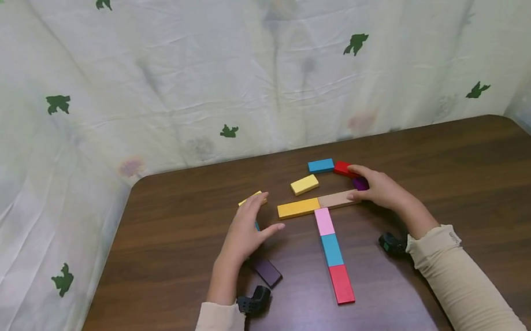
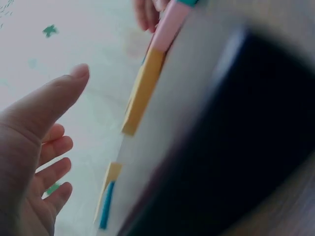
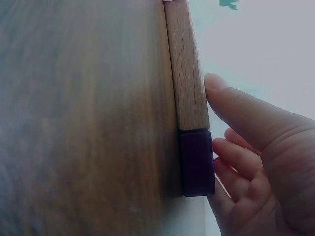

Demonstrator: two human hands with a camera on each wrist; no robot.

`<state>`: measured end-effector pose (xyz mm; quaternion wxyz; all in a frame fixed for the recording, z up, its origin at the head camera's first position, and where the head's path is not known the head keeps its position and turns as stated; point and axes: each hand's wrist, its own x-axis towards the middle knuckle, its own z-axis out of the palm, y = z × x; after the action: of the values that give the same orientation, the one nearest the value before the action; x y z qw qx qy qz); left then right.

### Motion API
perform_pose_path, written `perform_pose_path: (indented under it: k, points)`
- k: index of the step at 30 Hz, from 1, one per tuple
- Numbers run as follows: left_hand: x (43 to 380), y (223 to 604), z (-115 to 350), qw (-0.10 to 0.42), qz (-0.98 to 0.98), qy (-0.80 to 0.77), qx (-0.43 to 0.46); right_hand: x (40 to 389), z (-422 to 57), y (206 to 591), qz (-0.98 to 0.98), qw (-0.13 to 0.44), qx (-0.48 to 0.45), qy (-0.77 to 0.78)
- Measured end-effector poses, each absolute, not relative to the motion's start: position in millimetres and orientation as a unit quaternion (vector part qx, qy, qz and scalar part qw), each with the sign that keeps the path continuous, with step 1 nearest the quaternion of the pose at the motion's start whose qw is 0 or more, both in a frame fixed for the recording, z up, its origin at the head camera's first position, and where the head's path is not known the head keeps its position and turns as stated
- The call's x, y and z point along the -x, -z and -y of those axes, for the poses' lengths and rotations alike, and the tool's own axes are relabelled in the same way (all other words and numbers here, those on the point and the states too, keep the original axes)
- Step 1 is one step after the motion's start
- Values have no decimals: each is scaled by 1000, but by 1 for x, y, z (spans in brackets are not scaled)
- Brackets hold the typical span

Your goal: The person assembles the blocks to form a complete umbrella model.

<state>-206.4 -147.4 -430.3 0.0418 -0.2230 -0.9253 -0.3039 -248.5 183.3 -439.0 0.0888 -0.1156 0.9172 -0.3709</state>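
Observation:
My left hand (image 1: 245, 233) hovers at the left with thumb and fingers spread, holding nothing. Beneath and beside it are a pale yellow block (image 1: 250, 198), mostly covered, a blue block (image 2: 107, 205) and a dark purple block (image 1: 268, 272). My right hand (image 1: 380, 188) is at the right end of the layout. Its thumb touches the natural wood block (image 3: 187, 69), and its loosely bent fingers lie by the purple block (image 3: 198, 163) and the red block (image 1: 343, 168). An orange-yellow block (image 1: 299, 208) adjoins the wood block, with pink (image 1: 325, 222), light blue (image 1: 332, 250) and red (image 1: 341, 284) blocks lined up below.
A blue block (image 1: 321, 166) lies at the back, touching the red one. Another pale yellow block (image 1: 304, 184) sits at an angle behind the row. All lie on a brown wooden table (image 1: 489, 210), with a patterned white cloth (image 1: 250, 74) hanging behind.

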Motion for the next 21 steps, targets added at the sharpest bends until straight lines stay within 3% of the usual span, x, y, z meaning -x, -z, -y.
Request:
perform_pose_path:
  k: [21]
  points:
    - [210,442,201,-54,926,346,141,247,-182,438,-916,94,106,374]
